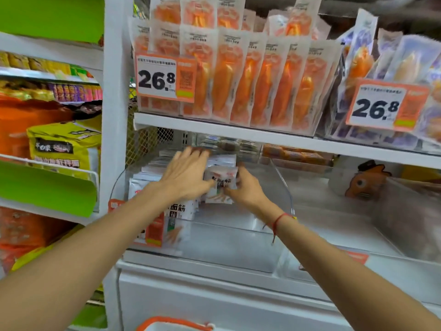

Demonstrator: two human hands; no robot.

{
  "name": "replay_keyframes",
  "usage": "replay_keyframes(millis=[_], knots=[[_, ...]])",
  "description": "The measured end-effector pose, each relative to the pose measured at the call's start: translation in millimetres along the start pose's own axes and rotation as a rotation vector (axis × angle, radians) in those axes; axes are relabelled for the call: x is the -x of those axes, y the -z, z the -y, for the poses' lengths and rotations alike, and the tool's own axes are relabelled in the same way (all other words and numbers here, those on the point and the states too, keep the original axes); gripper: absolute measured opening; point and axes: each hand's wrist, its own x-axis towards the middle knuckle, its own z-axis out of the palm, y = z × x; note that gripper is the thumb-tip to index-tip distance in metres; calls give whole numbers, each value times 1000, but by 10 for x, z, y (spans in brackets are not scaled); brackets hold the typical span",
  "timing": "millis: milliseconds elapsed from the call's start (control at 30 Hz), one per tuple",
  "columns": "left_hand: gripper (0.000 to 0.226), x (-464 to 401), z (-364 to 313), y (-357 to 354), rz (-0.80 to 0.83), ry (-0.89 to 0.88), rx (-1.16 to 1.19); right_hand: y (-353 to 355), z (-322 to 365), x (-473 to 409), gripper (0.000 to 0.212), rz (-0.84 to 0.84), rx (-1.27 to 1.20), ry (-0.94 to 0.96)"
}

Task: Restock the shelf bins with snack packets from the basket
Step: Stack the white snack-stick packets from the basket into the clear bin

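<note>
White snack packet sits pinched in the right hand over the clear bin — the left hand, fingers spread flat, holds the stacked packets back to make room.

A snack packet sits between the fingers of the left hand and the right hand inside the clear bin, with stacked packets left of and below the left fingers, beneath the shelf of hanging packs.
</note>
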Motion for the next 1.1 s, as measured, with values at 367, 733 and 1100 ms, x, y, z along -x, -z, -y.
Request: replay_keyframes(millis=[367,733,1100], knots=[[65,-783,173,-427,294,80,-334,-335,-332,-673,57,277,-181,-449],[59,-890,178,-597,109,72,-244,-521,-479,-796,38,99,-181,-446],[44,-876,111,-541,493,-214,-482,-545,-381,-816,12,214,-299,-595]])
